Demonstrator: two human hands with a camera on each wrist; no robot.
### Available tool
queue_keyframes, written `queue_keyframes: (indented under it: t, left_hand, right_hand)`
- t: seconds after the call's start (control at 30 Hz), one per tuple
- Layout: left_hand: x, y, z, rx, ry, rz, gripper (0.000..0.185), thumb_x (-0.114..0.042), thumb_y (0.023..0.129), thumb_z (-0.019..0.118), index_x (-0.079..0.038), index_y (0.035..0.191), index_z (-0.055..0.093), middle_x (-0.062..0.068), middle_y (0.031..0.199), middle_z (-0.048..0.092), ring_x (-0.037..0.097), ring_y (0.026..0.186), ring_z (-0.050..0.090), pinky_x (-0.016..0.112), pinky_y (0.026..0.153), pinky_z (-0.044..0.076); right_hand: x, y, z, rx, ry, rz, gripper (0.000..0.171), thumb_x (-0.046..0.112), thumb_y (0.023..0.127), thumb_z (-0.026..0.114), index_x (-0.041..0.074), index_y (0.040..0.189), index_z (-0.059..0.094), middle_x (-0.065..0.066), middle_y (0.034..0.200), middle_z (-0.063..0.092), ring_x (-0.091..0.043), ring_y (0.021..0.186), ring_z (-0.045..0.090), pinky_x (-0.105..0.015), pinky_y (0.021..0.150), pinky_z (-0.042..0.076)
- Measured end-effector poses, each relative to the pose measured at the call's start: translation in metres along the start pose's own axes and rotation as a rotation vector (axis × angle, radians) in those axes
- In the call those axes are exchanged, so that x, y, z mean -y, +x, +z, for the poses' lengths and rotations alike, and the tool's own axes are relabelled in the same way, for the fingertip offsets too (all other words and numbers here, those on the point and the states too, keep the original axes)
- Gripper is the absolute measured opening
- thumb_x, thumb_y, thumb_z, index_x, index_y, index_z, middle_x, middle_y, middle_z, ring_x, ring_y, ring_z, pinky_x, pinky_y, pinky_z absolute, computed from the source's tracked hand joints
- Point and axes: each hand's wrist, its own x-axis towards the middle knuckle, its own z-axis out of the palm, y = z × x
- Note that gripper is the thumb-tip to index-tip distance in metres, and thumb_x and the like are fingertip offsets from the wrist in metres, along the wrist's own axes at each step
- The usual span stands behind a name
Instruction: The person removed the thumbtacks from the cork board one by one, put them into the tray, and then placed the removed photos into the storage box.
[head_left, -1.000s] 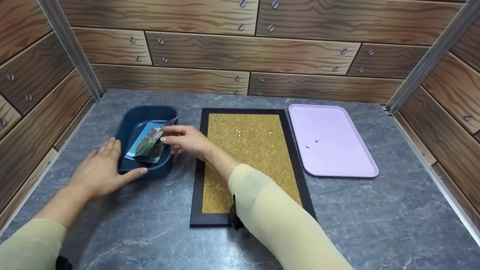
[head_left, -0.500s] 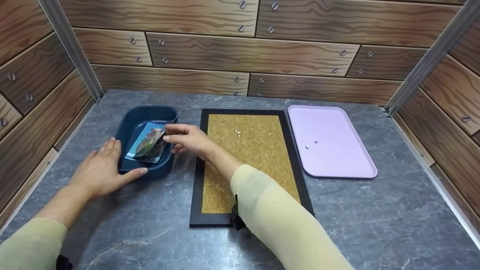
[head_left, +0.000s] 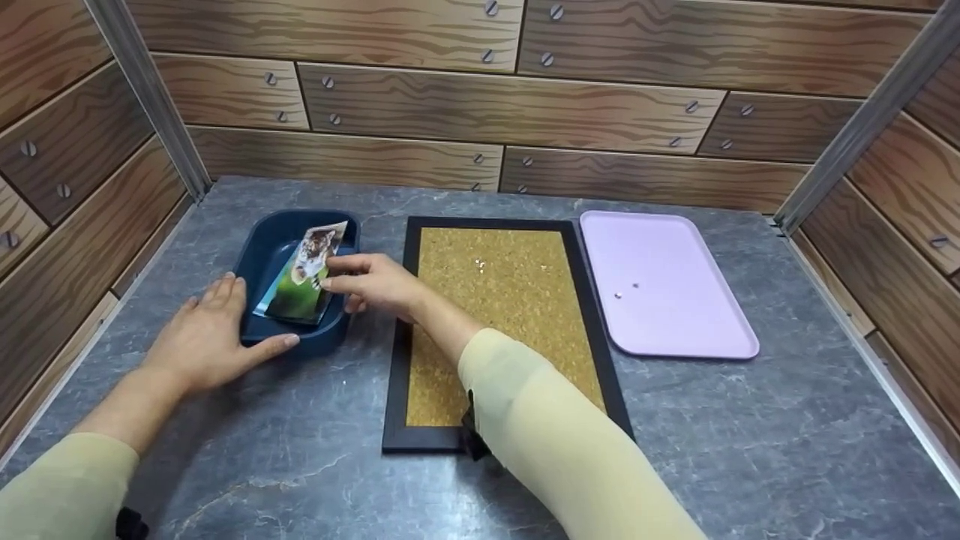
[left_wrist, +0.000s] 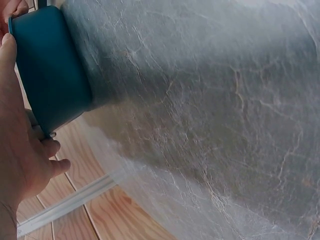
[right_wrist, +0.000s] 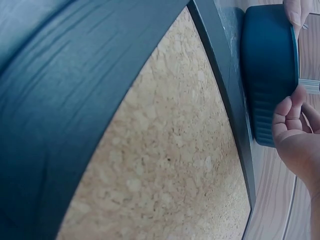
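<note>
In the head view a dark blue bin (head_left: 259,328) stands at the left with glossy pictures in it. My right hand (head_left: 379,285) reaches over the bin's right side and pinches the right edge of a picture card (head_left: 304,274) that shows a brown-and-white animal on green. That card is tilted over a light blue picture (head_left: 264,306), most of which it hides. My left hand (head_left: 199,337) rests at the bin's left side, fingers straight and thumb along the near rim. The left wrist view shows the bin's outer wall (left_wrist: 50,65) beside this hand.
A cork board (head_left: 495,322) in a black frame lies in the middle, under the right forearm. Shiny pins (head_left: 480,265) sit on its upper part. To its right is a lilac tray (head_left: 675,300) with two tiny pieces on it. Wood-patterned walls (head_left: 420,105) enclose the table.
The animal card was seen nearly edge-on and now turns its picture toward the head camera, its top reaching higher over the bin. My left hand stays in place.
</note>
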Motion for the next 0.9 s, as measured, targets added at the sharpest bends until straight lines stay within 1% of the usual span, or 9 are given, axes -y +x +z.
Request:
queue_keyframes:
  t: [0.07, 0.17, 0.23, 0.33, 0.4, 0.5, 0.6, 0.73, 0.9]
  left_hand:
    - [0.000, 0.000, 0.000, -0.001, 0.000, 0.000, 0.133, -0.088, 0.092, 0.045, 0.024, 0.157, 0.014, 0.047, 0.162, 0.013, 0.061, 0.152, 0.017, 0.074, 0.120, 0.017]
    - [0.000, 0.000, 0.001, -0.004, -0.002, 0.001, 0.132, -0.087, 0.093, 0.046, 0.024, 0.157, 0.014, 0.047, 0.162, 0.013, 0.060, 0.152, 0.017, 0.074, 0.120, 0.017]
    - [0.000, 0.000, 0.001, -0.004, -0.004, 0.001, 0.132, -0.087, 0.093, 0.046, 0.024, 0.157, 0.014, 0.047, 0.162, 0.013, 0.060, 0.152, 0.017, 0.074, 0.120, 0.017]
    - [0.000, 0.000, 0.000, -0.006, 0.000, 0.002, 0.132, -0.087, 0.093, 0.046, 0.024, 0.157, 0.014, 0.047, 0.162, 0.014, 0.061, 0.152, 0.018, 0.075, 0.120, 0.017]
    - [0.000, 0.000, 0.000, -0.005, 0.001, 0.001, 0.132, -0.088, 0.093, 0.045, 0.024, 0.157, 0.014, 0.047, 0.162, 0.014, 0.060, 0.152, 0.018, 0.074, 0.120, 0.017]
    - [0.000, 0.000, 0.001, -0.002, -0.001, -0.001, 0.133, -0.088, 0.092, 0.045, 0.024, 0.157, 0.014, 0.047, 0.162, 0.014, 0.060, 0.152, 0.018, 0.074, 0.120, 0.017]
    - [-0.001, 0.000, 0.001, 0.002, -0.010, -0.005, 0.134, -0.089, 0.092, 0.045, 0.023, 0.157, 0.014, 0.047, 0.163, 0.013, 0.060, 0.153, 0.017, 0.074, 0.120, 0.016]
    - [0.000, 0.001, 0.000, 0.004, -0.011, -0.007, 0.134, -0.089, 0.091, 0.046, 0.023, 0.157, 0.013, 0.047, 0.162, 0.013, 0.060, 0.153, 0.017, 0.075, 0.120, 0.016]
    - [0.001, 0.000, -0.001, 0.014, -0.006, -0.012, 0.136, -0.090, 0.090, 0.045, 0.023, 0.158, 0.012, 0.047, 0.162, 0.012, 0.060, 0.153, 0.016, 0.075, 0.120, 0.015]
  right_hand:
    - [0.000, 0.000, 0.000, 0.011, -0.005, 0.007, 0.054, 0.020, 0.103, 0.071, 0.006, 0.153, 0.057, -0.003, 0.132, 0.068, -0.014, 0.072, 0.067, -0.036, 0.079, 0.059]
    - [0.001, 0.000, 0.000, 0.025, -0.024, 0.016, 0.054, 0.021, 0.103, 0.071, 0.007, 0.153, 0.057, -0.003, 0.131, 0.068, -0.015, 0.072, 0.066, -0.049, 0.090, 0.059]
    - [0.002, 0.000, 0.000, 0.036, -0.037, 0.018, 0.056, 0.022, 0.104, 0.071, 0.008, 0.155, 0.056, -0.004, 0.136, 0.067, -0.015, 0.071, 0.064, -0.057, 0.095, 0.056]
    - [0.003, 0.000, 0.000, 0.047, -0.040, 0.013, 0.058, 0.022, 0.104, 0.071, 0.009, 0.158, 0.053, -0.008, 0.147, 0.062, -0.015, 0.071, 0.062, -0.061, 0.098, 0.053]
    - [0.003, 0.000, 0.000, 0.052, -0.035, 0.009, 0.058, 0.021, 0.105, 0.070, 0.010, 0.159, 0.051, -0.010, 0.153, 0.057, -0.015, 0.071, 0.061, -0.062, 0.098, 0.053]
    - [0.002, 0.000, 0.000, 0.036, -0.024, 0.004, 0.058, 0.020, 0.104, 0.070, 0.010, 0.158, 0.052, -0.009, 0.153, 0.058, -0.015, 0.070, 0.061, -0.060, 0.096, 0.054]
    - [0.001, -0.001, 0.000, 0.013, -0.007, -0.004, 0.057, 0.019, 0.104, 0.071, 0.009, 0.157, 0.053, -0.008, 0.149, 0.061, -0.015, 0.070, 0.063, -0.054, 0.090, 0.057]
    - [0.001, -0.003, -0.003, -0.030, 0.038, -0.017, 0.055, 0.016, 0.103, 0.071, 0.007, 0.155, 0.056, -0.012, 0.142, 0.066, -0.016, 0.068, 0.065, -0.043, 0.082, 0.060]
    - [0.006, -0.006, -0.011, -0.072, 0.079, -0.019, 0.054, 0.015, 0.101, 0.073, 0.008, 0.153, 0.058, -0.011, 0.134, 0.071, -0.014, 0.067, 0.065, -0.041, 0.082, 0.061]
